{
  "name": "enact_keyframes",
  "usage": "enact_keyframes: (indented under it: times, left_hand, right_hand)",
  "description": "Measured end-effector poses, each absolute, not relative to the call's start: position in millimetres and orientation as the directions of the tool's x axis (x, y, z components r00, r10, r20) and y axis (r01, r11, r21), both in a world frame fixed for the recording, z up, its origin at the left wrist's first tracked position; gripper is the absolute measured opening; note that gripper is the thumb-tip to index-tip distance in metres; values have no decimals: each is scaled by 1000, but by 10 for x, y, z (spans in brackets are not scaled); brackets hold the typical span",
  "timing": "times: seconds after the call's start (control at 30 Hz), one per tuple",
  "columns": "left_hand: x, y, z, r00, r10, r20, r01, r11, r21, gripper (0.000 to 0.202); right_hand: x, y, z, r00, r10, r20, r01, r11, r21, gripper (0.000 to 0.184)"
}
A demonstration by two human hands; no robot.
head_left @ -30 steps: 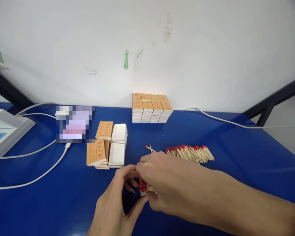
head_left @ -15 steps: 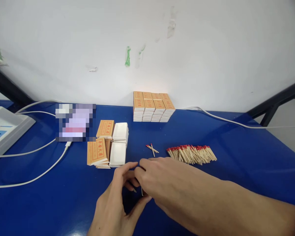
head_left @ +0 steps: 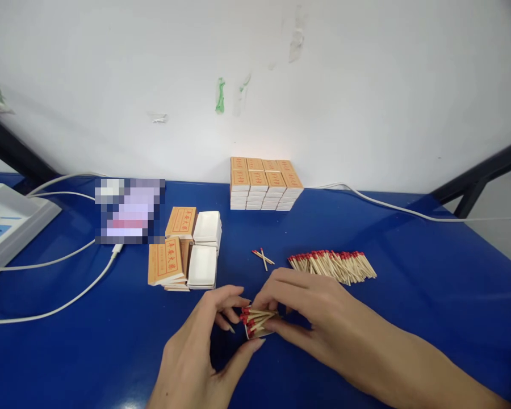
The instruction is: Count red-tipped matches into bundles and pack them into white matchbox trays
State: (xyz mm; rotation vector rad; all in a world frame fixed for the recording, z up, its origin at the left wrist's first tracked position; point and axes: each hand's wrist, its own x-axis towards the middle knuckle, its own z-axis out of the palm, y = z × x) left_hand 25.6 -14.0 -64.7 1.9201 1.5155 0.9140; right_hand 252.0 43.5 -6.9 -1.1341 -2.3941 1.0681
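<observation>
A small white matchbox tray (head_left: 250,336) filled with red-headed matches (head_left: 258,320) sits low in the middle of the view. My left hand (head_left: 202,341) curls around its left side, thumb at the near edge and index finger at the far edge. From the right, my right hand (head_left: 306,304) reaches over the tray with thumb and fingers closed on the matches; its fingertips partly cover the tray's right end. Just beyond that hand lies a long heap of loose matches (head_left: 332,267). A few crossed matches (head_left: 264,258) lie apart on the blue table (head_left: 89,352).
Orange matchbox sleeves (head_left: 168,261) and stacked white trays (head_left: 202,266) stand to the left. A block of stacked matchboxes (head_left: 266,183) is against the wall. On the far left are a blurred phone (head_left: 132,210), white cables (head_left: 68,309) and a power strip (head_left: 12,227).
My right hand has shifted right and turned, uncovering the matches in the tray. My left hand stays around the tray almost unmoved.
</observation>
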Motion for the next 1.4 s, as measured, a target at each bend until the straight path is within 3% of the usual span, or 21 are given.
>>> enact_keyframes:
  times: [0.13,0.27,0.5,0.73,0.97,1.1,1.4]
  left_hand:
    - [231,-98,-610,252,937,243,632,-349,692,30]
    - [216,-89,-587,276,920,279,619,-392,681,26]
    - [218,-118,-613,246,928,279,620,-372,691,28]
    - [221,-97,-618,248,923,295,628,-385,676,24]
    - [199,-112,-649,266,910,319,640,-414,648,32]
    - [232,-120,-647,218,920,324,643,-386,662,27]
    - [143,-86,-621,294,893,340,652,-448,612,23]
  right_hand:
    - [2577,376,-190,-623,780,60,496,452,-742,8]
    - [2637,347,-267,-599,785,159,457,498,-737,14]
    - [2702,299,-243,-520,849,95,515,401,-758,23]
    - [2750,323,-234,-543,837,70,462,367,-807,24]
    - [2723,293,-339,-554,824,119,451,417,-789,14]
    - [2734,294,-306,-539,835,112,440,393,-807,15]
    - [2729,279,-347,-542,823,172,441,452,-775,10]
